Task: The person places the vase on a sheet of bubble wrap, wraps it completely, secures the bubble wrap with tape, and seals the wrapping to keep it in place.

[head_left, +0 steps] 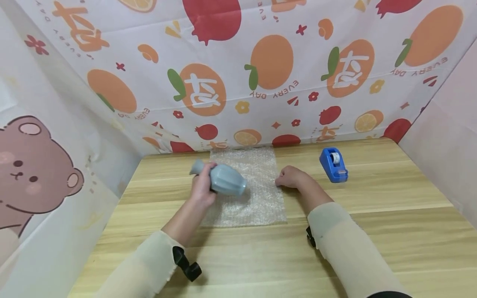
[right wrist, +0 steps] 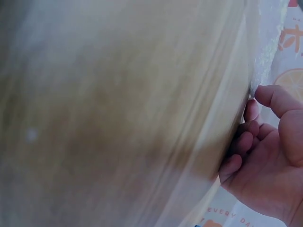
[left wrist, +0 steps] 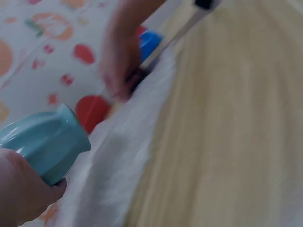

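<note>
A pale blue-green ribbed vase [head_left: 226, 179] lies tilted on its side in the air, its narrow flared neck to the left. My left hand [head_left: 203, 184] grips it round the neck end. In the left wrist view the vase [left wrist: 45, 142] shows one round end, with the left hand [left wrist: 23, 191] beneath it. Below the vase a sheet of bubble wrap [head_left: 257, 207] lies flat on the table. At the sheet's right edge my right hand [head_left: 292, 177] pinches the wrap between thumb and forefinger. In the right wrist view the right hand [right wrist: 265, 151] has its other fingers curled.
A blue tape dispenser [head_left: 334, 165] with a roll of tape stands to the right of the right hand. The wooden table [head_left: 238, 260] ends at a fruit-printed cloth [head_left: 238, 107] behind. Another cloth with a bear print [head_left: 37, 174] hangs at the left.
</note>
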Demonstrator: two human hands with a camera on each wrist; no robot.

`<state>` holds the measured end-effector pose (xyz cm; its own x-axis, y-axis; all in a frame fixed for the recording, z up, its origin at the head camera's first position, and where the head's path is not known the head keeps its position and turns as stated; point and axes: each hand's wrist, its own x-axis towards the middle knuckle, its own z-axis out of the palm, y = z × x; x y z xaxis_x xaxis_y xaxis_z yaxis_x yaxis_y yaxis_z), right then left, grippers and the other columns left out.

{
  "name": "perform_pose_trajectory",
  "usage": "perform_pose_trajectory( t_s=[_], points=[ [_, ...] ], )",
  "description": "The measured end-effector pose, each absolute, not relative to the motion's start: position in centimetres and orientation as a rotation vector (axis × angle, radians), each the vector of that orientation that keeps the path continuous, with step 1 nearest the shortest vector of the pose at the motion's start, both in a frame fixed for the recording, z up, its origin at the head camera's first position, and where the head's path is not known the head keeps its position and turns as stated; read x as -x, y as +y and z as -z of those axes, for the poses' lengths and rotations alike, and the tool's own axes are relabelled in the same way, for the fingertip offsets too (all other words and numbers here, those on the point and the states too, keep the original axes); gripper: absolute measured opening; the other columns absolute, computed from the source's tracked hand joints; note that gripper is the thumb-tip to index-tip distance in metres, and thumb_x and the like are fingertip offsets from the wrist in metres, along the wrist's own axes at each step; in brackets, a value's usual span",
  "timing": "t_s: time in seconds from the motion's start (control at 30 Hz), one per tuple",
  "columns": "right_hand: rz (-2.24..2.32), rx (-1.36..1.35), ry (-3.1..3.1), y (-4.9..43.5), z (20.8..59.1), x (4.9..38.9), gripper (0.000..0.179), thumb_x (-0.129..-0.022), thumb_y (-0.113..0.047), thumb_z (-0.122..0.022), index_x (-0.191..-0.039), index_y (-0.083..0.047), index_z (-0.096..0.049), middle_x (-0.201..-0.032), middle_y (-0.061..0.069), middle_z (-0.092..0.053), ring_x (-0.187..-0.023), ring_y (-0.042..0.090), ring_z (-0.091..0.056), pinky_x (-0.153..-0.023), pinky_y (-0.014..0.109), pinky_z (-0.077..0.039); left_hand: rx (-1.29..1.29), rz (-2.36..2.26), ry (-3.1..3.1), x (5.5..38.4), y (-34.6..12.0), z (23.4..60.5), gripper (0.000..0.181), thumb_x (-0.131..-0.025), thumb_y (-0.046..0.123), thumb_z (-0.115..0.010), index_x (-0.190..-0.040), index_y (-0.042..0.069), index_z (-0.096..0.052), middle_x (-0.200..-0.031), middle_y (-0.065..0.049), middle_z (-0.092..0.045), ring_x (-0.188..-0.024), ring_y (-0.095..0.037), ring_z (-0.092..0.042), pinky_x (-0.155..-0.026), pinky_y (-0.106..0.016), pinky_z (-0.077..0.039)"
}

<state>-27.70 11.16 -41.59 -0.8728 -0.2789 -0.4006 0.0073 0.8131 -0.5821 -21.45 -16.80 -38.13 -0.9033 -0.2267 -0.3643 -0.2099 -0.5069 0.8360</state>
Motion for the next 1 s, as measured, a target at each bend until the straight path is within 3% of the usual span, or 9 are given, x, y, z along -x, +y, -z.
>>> perform_pose_trajectory(
  t_s=[0.27, 0.53, 0.73, 0.83, 1.0],
  points=[
    [0.840, 0.194, 2.519, 10.9, 41.2, 27.4, 0.031, -0.089, -0.027, -0.065, -0.065, -0.014, -0.051, -0.062, -0.003, -0.046, -0.060, 0.013, -0.044, -0.058, 0.026, -0.038, -0.675, 2.611, -1.578, 21.1, -13.4, 39.6, 0.024, -0.089, 0.029, -0.069, -0.102, 0.015, -0.054, -0.090, 0.005, -0.065, -0.086, -0.008, -0.066, -0.084, -0.027, -0.053],
    [0.822, 0.259, 2.529, 11.5, 41.4, 27.2, 0.026, -0.090, -0.026, -0.062, -0.071, -0.011, -0.051, -0.068, 0.001, -0.048, -0.064, 0.015, -0.044, -0.062, 0.028, -0.038, -0.663, 2.650, -1.539, 21.1, -12.5, 40.6, 0.030, -0.094, 0.040, -0.064, -0.106, 0.014, -0.057, -0.102, 0.005, -0.059, -0.101, -0.011, -0.057, -0.094, -0.029, -0.044],
    [0.932, 0.391, 2.469, 12.1, 40.7, 26.6, 0.022, -0.095, -0.031, -0.061, -0.095, -0.008, -0.059, -0.086, 0.005, -0.057, -0.073, 0.017, -0.050, -0.065, 0.029, -0.042, -0.633, 2.787, -1.439, 21.0, -13.0, 41.1, 0.030, -0.098, 0.037, -0.059, -0.113, 0.012, -0.055, -0.119, 0.001, -0.053, -0.110, -0.011, -0.052, -0.099, -0.028, -0.040],
    [1.005, 0.533, 2.424, 10.5, 39.4, 25.5, 0.035, -0.091, -0.030, -0.068, -0.114, -0.006, -0.059, -0.096, 0.008, -0.060, -0.082, 0.019, -0.055, -0.071, 0.031, -0.046, -0.597, 2.823, -1.417, 20.8, -13.4, 41.1, 0.028, -0.097, 0.027, -0.058, -0.119, 0.010, -0.052, -0.136, 0.000, -0.047, -0.118, -0.010, -0.047, -0.105, -0.027, -0.036],
    [1.026, 0.661, 2.362, 6.8, 38.0, 23.5, 0.085, -0.074, -0.024, -0.085, -0.146, -0.015, -0.041, -0.122, 0.011, -0.059, -0.108, 0.024, -0.057, -0.094, 0.042, -0.048, -0.514, 2.842, -1.475, 20.6, -13.7, 40.8, 0.038, -0.095, 0.016, -0.056, -0.131, 0.006, -0.050, -0.142, -0.008, -0.049, -0.122, -0.014, -0.048, -0.108, -0.029, -0.034]
  ],
)
